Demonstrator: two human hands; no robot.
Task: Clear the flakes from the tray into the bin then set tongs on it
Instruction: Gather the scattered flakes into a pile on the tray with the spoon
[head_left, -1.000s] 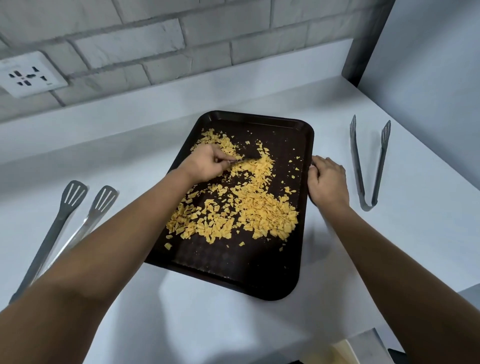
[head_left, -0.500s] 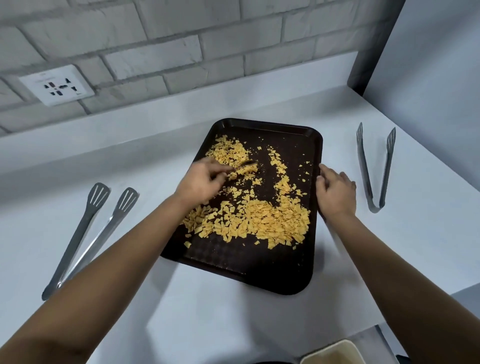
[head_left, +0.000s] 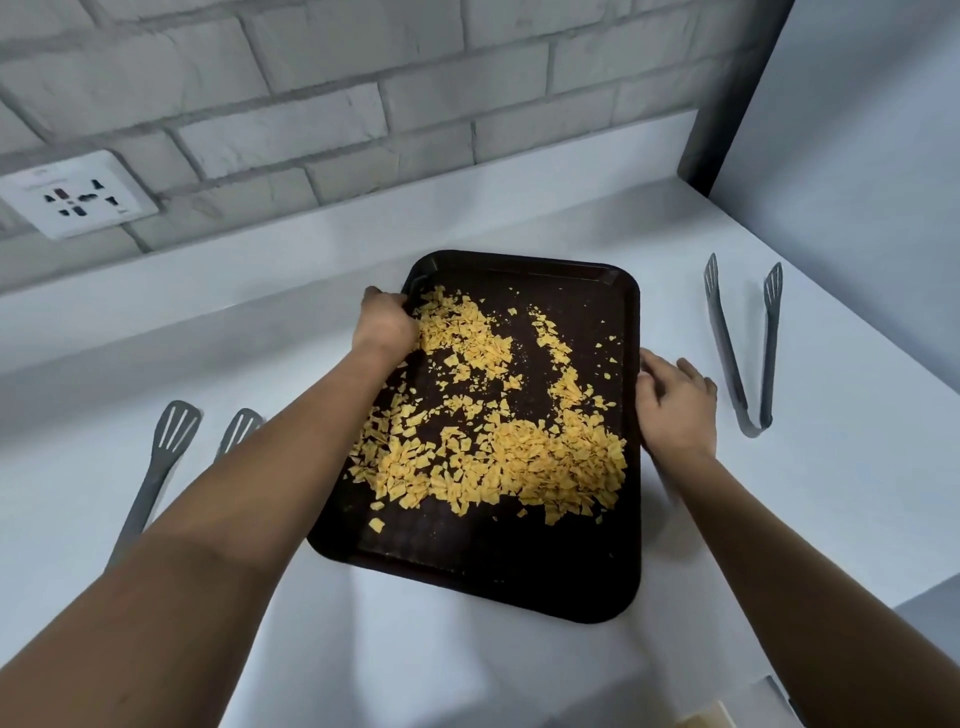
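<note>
Flakes (head_left: 498, 441): one yellow scatter, too many to count, all on the tray; thickest in a band across its near half, with a second patch toward the far left corner.
Left hand (head_left: 384, 325): at the tray's far left corner, its grip curled over the rim there, heel resting among the far flakes.
Right hand (head_left: 675, 405): at the middle of the tray's right rim, fingers loosely spread and touching the edge; whether they hook under it I cannot tell.
Tray (head_left: 545, 582): one, dark brown, rectangular, lying flat and slightly skewed in the middle of the tabletop (head_left: 467, 665).
Tongs right (head_left: 743, 343): one grey pair, arms spread, near the tabletop's right edge, just beyond the right hand and apart from it.
Tongs left (head_left: 166, 457): one grey pair toward the tabletop's left edge, partly hidden by the left forearm.
Socket (head_left: 72, 195): one white plate on the brick wall behind the tabletop's far left.
Change: half a second ago the left hand was raking flakes in the middle of the tray; now it has moved to the far left corner rim. The right hand stays at the right rim. The flakes are spread wider than before.
</note>
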